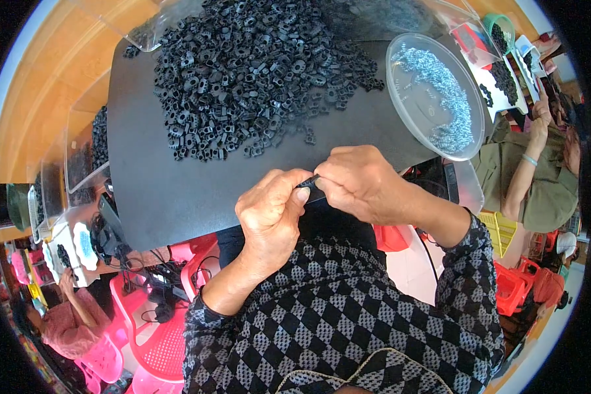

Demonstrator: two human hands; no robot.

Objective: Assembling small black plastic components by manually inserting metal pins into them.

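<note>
Just past the table's near edge, my left hand (269, 211) pinches a small black plastic part (308, 183) between thumb and fingers. My right hand (358, 182) meets it from the other side, its fingertips closed on the same part. Fingers cover most of the part, so its full shape is hidden. Beyond my hands a large heap of small black plastic parts (243, 79) spreads over the dark table (157, 203). To the right lies a round clear plastic lid (410, 108) holding many small shiny, silvery-blue pieces (450, 92).
Clear plastic bins (75, 154) with black parts stand left of the table. A pink chair (164, 345) and cables are at lower left. Co-workers sit at both sides, one in an olive top (545, 177) at right. A yellow basket (498, 231) and red stools (513, 289) are beyond my right arm.
</note>
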